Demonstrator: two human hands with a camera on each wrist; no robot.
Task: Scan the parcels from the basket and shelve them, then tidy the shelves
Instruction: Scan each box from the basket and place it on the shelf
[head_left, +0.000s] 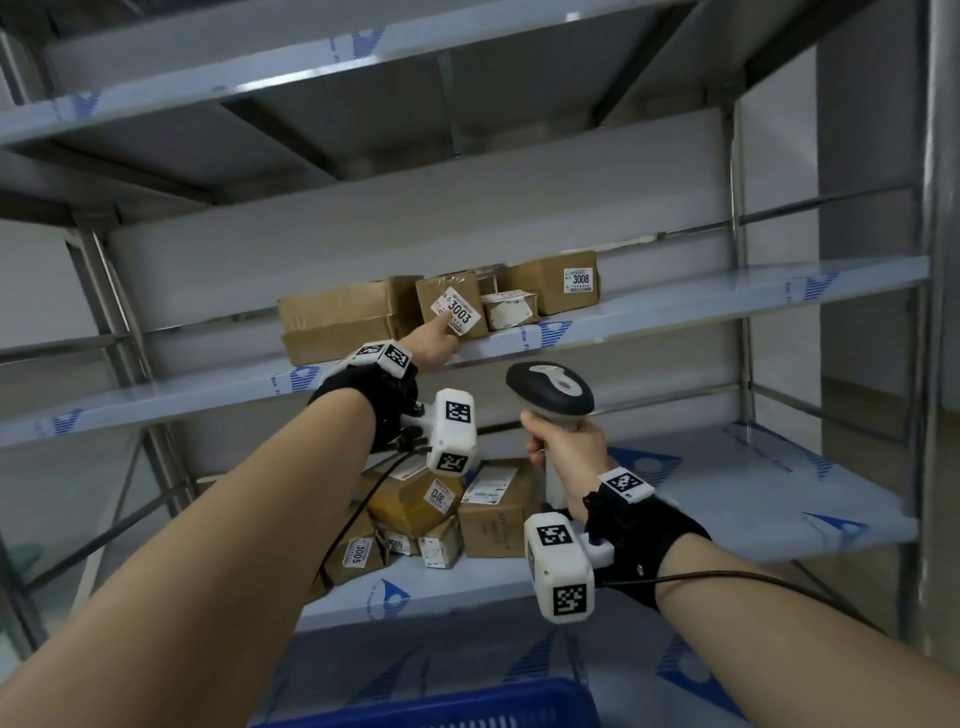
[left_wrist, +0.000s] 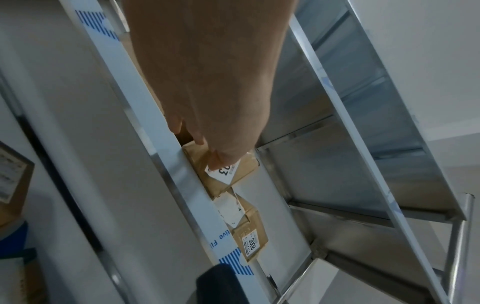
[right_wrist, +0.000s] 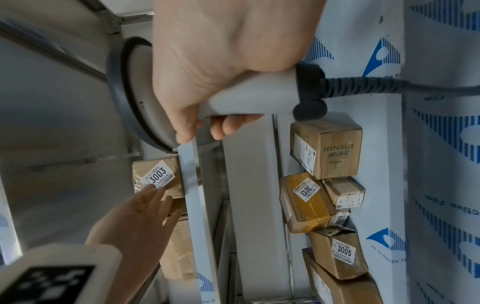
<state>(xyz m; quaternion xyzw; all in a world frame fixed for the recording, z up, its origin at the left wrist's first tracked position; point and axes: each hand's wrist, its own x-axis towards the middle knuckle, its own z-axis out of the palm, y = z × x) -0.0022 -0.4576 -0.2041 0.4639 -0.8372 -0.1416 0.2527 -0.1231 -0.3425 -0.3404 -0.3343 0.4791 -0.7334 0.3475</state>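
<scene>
Where boxes crowd parcel 3003 (head_left: 451, 305)

walls (head_left: 862, 130): plain pale grey | floor (head_left: 878, 415): pale | light: even, soft

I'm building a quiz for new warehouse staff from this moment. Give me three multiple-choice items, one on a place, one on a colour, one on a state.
1. Where is the brown cardboard parcel labelled 3003?
A. in the basket
B. on the shelf above the parcel labelled 3013
C. on the floor

2. What colour is the plastic basket at the bottom?
A. blue
B. red
C. green

3. What is the right hand doing?
A. hanging idle
B. gripping the grey handheld scanner
C. lifting a parcel

Key: 1 B, it stands one shelf above the brown parcel labelled 3013, with the left hand touching its label; 2 A, its rim is blue; 3 B, the fingers wrap the scanner's handle.
</scene>
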